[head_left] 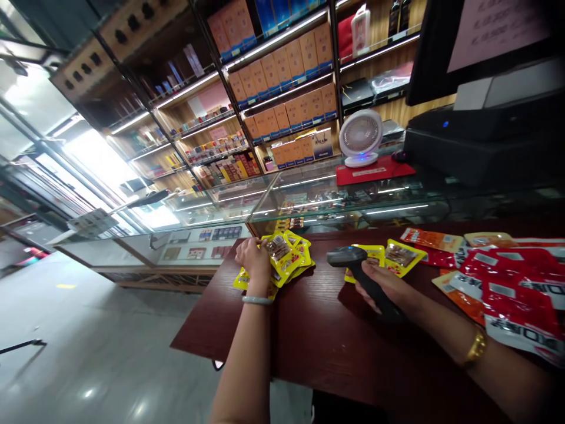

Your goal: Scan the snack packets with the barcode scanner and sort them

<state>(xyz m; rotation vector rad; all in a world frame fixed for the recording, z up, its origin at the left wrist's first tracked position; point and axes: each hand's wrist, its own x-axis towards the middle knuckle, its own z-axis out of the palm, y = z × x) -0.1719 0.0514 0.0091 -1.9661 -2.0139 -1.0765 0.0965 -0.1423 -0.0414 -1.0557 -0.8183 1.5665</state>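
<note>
My right hand [386, 285] is wrapped round the grip of a black barcode scanner [346, 255], its head pointing left above the table. Behind the scanner lie two yellow snack packets [404, 257] with clear windows. At the table's left end, my left hand [255, 259] has its fingers curled over the left side of a loose pile of yellow snack packets [286, 254], closed on a packet there. Its fingertips are partly hidden. Red and white snack bags [507, 282] and orange packets [432, 239] lie heaped to the right, beside my right forearm.
The dark red wooden table [309, 335] ends at the left, above a grey floor. A glass display counter [309, 197] stands behind it, bearing a white fan [361, 135] on a red mat [388, 171]. A black monitor [424, 65] rises at the right. Shelves of boxes [282, 65] line the wall.
</note>
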